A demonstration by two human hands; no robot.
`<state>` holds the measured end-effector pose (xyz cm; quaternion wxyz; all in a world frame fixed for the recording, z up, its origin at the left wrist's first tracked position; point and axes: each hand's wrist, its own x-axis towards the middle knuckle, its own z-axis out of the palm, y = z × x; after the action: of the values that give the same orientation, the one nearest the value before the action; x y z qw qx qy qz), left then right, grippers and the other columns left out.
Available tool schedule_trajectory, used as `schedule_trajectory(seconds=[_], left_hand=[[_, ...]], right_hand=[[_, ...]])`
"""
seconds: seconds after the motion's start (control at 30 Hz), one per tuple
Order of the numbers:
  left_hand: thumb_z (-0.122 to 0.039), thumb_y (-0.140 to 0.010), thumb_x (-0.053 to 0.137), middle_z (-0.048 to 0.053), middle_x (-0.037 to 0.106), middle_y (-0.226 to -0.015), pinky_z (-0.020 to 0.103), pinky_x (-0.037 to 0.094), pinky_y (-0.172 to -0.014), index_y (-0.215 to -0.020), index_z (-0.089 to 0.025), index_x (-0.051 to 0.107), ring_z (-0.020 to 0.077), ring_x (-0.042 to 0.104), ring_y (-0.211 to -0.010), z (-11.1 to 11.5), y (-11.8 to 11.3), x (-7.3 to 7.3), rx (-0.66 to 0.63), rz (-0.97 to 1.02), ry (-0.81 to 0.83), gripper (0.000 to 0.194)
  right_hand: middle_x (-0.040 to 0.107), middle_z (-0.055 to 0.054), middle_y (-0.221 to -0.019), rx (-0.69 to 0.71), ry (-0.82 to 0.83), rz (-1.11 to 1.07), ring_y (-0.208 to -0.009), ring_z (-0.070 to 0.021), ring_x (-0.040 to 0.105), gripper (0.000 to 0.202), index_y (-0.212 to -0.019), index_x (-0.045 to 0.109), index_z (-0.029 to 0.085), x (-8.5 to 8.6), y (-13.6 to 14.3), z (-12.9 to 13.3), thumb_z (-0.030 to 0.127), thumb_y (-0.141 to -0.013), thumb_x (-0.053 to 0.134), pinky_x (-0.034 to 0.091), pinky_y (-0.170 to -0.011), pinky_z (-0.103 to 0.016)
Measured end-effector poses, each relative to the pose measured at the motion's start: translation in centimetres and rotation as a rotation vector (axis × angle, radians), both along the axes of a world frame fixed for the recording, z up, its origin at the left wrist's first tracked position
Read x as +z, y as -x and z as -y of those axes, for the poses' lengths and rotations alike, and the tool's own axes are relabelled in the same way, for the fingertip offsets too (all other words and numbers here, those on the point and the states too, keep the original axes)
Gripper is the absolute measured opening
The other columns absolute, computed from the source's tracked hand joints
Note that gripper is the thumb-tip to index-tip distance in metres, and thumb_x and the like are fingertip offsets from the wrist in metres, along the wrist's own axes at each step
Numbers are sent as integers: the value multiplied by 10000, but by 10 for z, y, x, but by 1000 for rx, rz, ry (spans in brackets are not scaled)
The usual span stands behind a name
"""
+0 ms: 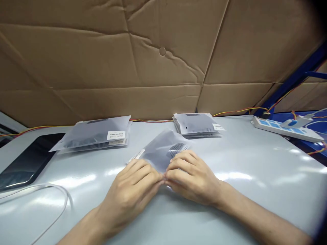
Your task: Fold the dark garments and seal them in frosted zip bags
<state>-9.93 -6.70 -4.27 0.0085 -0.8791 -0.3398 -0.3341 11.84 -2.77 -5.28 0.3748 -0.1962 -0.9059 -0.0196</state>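
Between my two hands is a frosted plastic bag with dark printed text and a white label along its left side. My left hand pinches the bag's near edge. Right beside it, my right hand grips the same edge, the fingertips of both hands almost meeting. The bag is tilted, its far end raised toward the back of the table. My fingers cover its near edge, and I cannot make out what is inside.
A stack of labelled frosted bags lies at the back left, a smaller stack at the back right. A black tablet and a white cable are on the left. A power strip sits far right; cardboard stands behind the table.
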Motion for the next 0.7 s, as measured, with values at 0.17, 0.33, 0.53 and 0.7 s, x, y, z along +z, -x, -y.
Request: schedule_trajectory(seconds=[0.17, 0.33, 0.53, 0.7], left_hand=[[-41, -872, 613, 1, 651, -761, 346, 486, -714, -901, -191, 571, 181, 579, -738, -1, -3, 5, -40, -22, -156, 158], [-36, -868, 620, -17, 646, -713, 346, 523, -746, -885, -187, 573, 158, 594, -701, 2, -3, 9, -9, -5, -260, 159], [-35, -871, 600, -25, 664, -702, 354, 546, -752, -885, -187, 590, 150, 619, -685, 4, -1, 9, -19, -23, -321, 152], [-32, -862, 585, -7, 668, -707, 376, 563, -781, -901, -171, 600, 156, 622, -681, 7, 4, 10, -65, -30, -346, 145]], right_hand=[[715, -15, -886, -11, -138, 2, -824, -144, 581, 126, -822, 643, 207, 7, -1, 1, 128, -913, 604, 481, -785, -314], [716, -19, -923, -70, -272, 39, -863, -157, 577, 160, -786, 635, 213, 10, -15, -9, 73, -862, 633, 473, -798, -325], [719, -18, -912, -153, -347, 79, -837, -161, 563, 161, -791, 624, 221, 10, -30, -26, 71, -846, 652, 446, -763, -322], [730, 7, -899, -307, -321, 132, -789, -157, 553, 181, -755, 588, 225, 2, -51, -47, 70, -844, 612, 396, -705, -308]])
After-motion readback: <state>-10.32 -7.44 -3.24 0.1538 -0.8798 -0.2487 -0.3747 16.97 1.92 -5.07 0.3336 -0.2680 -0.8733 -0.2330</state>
